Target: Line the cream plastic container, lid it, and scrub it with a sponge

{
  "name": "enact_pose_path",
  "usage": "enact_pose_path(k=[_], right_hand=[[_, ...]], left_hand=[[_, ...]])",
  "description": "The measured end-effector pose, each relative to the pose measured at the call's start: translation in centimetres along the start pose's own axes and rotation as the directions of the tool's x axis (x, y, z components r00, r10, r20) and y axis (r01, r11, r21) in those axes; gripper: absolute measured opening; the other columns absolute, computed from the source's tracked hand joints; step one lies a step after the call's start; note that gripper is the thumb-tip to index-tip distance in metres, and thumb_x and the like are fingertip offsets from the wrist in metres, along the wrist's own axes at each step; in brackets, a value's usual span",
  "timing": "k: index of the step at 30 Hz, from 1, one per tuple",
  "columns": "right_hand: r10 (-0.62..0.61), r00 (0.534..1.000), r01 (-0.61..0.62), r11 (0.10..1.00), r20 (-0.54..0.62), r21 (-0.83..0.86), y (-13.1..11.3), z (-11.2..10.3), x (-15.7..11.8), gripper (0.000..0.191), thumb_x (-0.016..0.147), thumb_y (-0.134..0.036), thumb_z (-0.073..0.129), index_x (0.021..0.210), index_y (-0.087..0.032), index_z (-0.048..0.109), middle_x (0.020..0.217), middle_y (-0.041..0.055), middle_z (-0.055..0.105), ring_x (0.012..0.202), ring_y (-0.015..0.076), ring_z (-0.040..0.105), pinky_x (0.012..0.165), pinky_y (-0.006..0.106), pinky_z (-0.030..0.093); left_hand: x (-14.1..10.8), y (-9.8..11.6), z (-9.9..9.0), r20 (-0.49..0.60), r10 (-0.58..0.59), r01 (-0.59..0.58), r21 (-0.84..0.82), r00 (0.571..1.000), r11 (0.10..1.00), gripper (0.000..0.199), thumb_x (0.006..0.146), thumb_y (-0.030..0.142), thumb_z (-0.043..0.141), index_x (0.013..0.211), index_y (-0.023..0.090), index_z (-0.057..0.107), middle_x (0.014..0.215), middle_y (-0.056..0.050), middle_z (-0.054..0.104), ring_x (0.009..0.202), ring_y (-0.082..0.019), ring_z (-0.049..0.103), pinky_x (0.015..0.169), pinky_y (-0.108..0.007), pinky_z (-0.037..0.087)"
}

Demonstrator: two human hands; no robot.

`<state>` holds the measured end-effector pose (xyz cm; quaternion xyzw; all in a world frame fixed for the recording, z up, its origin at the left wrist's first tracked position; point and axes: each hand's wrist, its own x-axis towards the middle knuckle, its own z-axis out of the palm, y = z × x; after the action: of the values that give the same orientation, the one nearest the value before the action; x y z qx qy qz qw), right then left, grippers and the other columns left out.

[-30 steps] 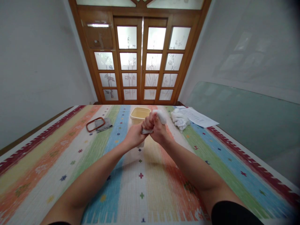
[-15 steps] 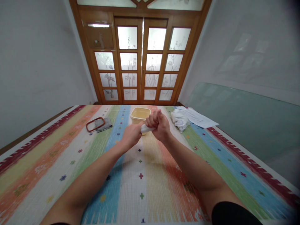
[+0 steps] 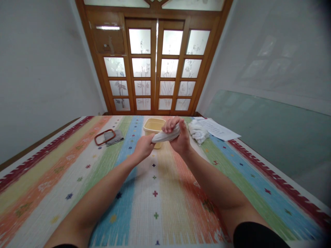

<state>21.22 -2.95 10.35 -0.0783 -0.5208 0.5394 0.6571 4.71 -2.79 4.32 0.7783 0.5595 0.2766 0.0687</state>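
Between my two hands stretches a rolled, twisted white cloth [image 3: 164, 136], held above the table in front of a pale yellow plastic basin [image 3: 154, 124]. My left hand [image 3: 143, 147] is closed round the cloth's left end. At the other end, my right hand [image 3: 178, 136] has the cloth lying across its palm, with the thumb up and the fingers curled loosely over it. Part of the basin's front is hidden behind the cloth and hands.
A crumpled white cloth [image 3: 198, 132] lies right of my right hand, beside printed paper sheets [image 3: 219, 129]. On the left, a reddish-brown oval-cornered frame [image 3: 99, 142] rests partly on a grey cloth [image 3: 116, 137]. A striped tablecloth [image 3: 144, 206] covers the table.
My right hand has loosened from a tight fist and turned, so more of the white cloth shows. My left hand has shifted slightly left and keeps its hold.
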Motion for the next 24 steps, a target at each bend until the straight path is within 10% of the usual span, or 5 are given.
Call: enact_pose_path(k=[9, 18, 24], right_hand=[[0.199, 0.971, -0.195, 0.98, 0.133, -0.04, 2.2, 0.1, -0.8, 0.064, 0.086, -0.074, 0.071, 0.058, -0.024, 0.041, 0.05, -0.0067, 0.035, 0.046, 0.0109, 0.033, 0.05, 0.029, 0.034], [0.23, 0.966, -0.234, 0.972, 0.116, 0.024, 2.1, 0.3, -1.1, 0.07, 0.086, -0.066, 0.074, 0.055, -0.024, 0.028, 0.045, -0.0092, 0.021, 0.042, 0.0084, 0.017, 0.046, 0.029, 0.02], [0.124, 0.99, -0.12, 0.991, 0.067, -0.062, 1.6, 0.3, -0.8, 0.06, 0.086, -0.063, 0.075, 0.06, -0.023, 0.039, 0.053, -0.0059, 0.035, 0.05, 0.0109, 0.032, 0.051, 0.029, 0.031]], left_hand=[[-0.6, 0.6, 0.4, 0.046, 0.012, -0.017, 0.124, 0.999, 0.992, 0.028, 0.099, 0.021, 0.048, 0.116, 0.022, 0.071, 0.105, -0.01, 0.079, 0.092, -0.028, 0.073, 0.074, -0.031, 0.046], [-0.9, 1.4, 0.3, 0.07, 0.03, -0.038, 0.115, 0.997, 0.993, 0.025, 0.093, 0.017, 0.053, 0.111, 0.022, 0.07, 0.101, -0.01, 0.078, 0.092, -0.027, 0.072, 0.077, -0.031, 0.048], [-0.6, 0.7, 0.0, 0.072, 0.005, -0.021, 0.22, 0.997, 0.975, 0.023, 0.096, 0.02, 0.052, 0.11, 0.022, 0.07, 0.099, -0.01, 0.078, 0.088, -0.027, 0.072, 0.073, -0.031, 0.047]])
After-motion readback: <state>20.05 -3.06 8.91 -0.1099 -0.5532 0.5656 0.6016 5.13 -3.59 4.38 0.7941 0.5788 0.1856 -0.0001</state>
